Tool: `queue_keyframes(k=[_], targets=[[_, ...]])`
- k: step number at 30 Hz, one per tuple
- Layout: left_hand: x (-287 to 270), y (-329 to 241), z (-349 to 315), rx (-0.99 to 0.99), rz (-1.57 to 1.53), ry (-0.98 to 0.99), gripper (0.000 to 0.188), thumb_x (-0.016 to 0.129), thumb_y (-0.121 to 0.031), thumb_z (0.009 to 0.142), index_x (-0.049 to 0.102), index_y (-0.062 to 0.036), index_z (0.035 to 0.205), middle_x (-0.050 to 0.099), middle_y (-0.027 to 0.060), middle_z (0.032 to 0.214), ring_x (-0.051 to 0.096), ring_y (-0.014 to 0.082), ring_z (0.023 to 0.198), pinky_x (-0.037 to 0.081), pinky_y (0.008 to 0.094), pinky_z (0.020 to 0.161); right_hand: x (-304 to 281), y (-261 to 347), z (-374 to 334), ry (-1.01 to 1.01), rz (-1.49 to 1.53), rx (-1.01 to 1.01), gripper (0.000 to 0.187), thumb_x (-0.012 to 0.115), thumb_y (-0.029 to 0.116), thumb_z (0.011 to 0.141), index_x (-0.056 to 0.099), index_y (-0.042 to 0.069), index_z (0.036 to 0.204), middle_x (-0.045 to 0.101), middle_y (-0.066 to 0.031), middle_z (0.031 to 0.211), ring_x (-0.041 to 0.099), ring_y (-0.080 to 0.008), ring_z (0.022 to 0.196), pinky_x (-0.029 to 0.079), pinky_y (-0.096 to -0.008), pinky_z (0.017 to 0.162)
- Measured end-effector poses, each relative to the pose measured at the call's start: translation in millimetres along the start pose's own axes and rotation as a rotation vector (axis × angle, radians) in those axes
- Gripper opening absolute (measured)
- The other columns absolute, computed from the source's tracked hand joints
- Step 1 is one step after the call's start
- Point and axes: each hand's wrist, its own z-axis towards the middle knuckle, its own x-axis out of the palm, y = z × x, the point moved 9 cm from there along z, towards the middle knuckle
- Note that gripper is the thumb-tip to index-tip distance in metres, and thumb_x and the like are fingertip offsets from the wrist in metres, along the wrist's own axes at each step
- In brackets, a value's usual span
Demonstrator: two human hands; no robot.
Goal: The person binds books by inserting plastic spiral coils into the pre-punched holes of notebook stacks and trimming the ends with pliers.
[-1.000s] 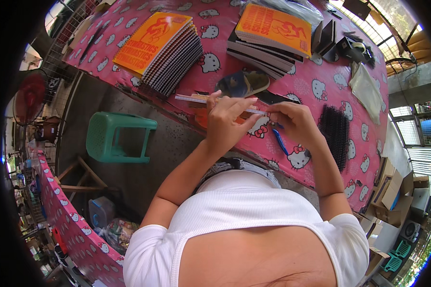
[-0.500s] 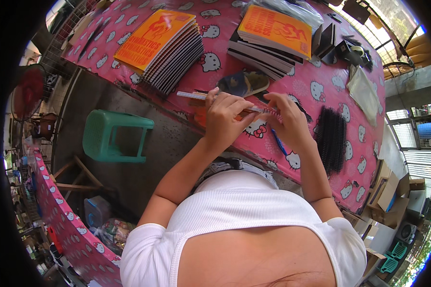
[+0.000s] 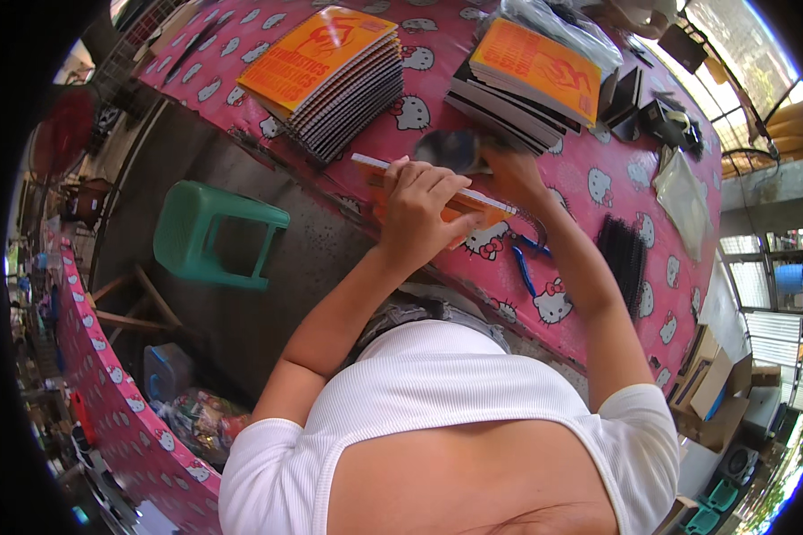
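Note:
My left hand (image 3: 419, 209) is closed around an orange-covered notebook (image 3: 467, 211), tilted up on the near table edge with its white, hole-punched edge on top. A thin spiral coil (image 3: 533, 225) trails from the right end of that edge. My right hand (image 3: 513, 174) reaches past the notebook to a camouflage-patterned item (image 3: 446, 152), whose kind I cannot make out. Both are smeared by motion; the fingers seem closed on its right end. Under my right forearm lie blue-handled pliers (image 3: 524, 270). A bundle of black spiral coils (image 3: 622, 259) lies right of that forearm.
Two stacks of orange-covered notebooks, one at left (image 3: 330, 85) and one at right (image 3: 531, 85), stand on the pink patterned table (image 3: 589, 183). A black tape dispenser (image 3: 669, 125) and a clear plastic sheet (image 3: 682, 189) lie far right. A green stool (image 3: 214, 234) stands on the floor at left.
My right hand has left the notebook's coil edge and moved away to the camouflage item, which has shifted slightly left. My left hand keeps the notebook. More of the pliers shows.

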Motion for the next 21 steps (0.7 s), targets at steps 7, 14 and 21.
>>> queue_keyframes(k=[7, 14, 21], targets=[[1.8, 13.5, -11.4, -0.023, -0.047, -0.038, 0.028, 0.081, -0.028, 0.060, 0.068, -0.0127, 0.079, 0.066, 0.0000, 0.079, 0.059, 0.0192, 0.087, 0.030, 0.0452, 0.102, -90.9, -5.8, -82.5, -0.414, 0.780, -0.193, 0.035, 0.071, 0.009, 0.074, 0.061, 0.003, 0.107, 0.065, -0.0098, 0.099, 0.062, -0.0254, 0.091, 0.048, -0.0355, 0.082], [6.3, 14.9, -3.8, -0.044, -0.058, 0.005, 0.024, 0.082, -0.022, 0.060, 0.069, -0.0131, 0.078, 0.066, -0.0004, 0.078, 0.059, 0.0177, 0.083, 0.031, 0.0425, 0.101, -90.6, -15.7, -77.2, -0.241, 1.009, 0.114, 0.035, 0.075, 0.006, 0.070, 0.061, 0.004, 0.102, 0.063, -0.0073, 0.093, 0.060, -0.0197, 0.086, 0.049, -0.0312, 0.077], [5.5, 17.1, -3.0, -0.064, -0.099, 0.013, 0.029, 0.082, -0.024, 0.058, 0.068, -0.0109, 0.081, 0.065, 0.0021, 0.075, 0.058, 0.0211, 0.078, 0.035, 0.0415, 0.097, -66.9, -15.1, -58.6, 0.043, 0.857, 0.242, 0.046, 0.077, 0.002, 0.061, 0.062, 0.001, 0.104, 0.067, -0.0063, 0.092, 0.061, -0.0161, 0.082, 0.050, -0.0286, 0.077]])
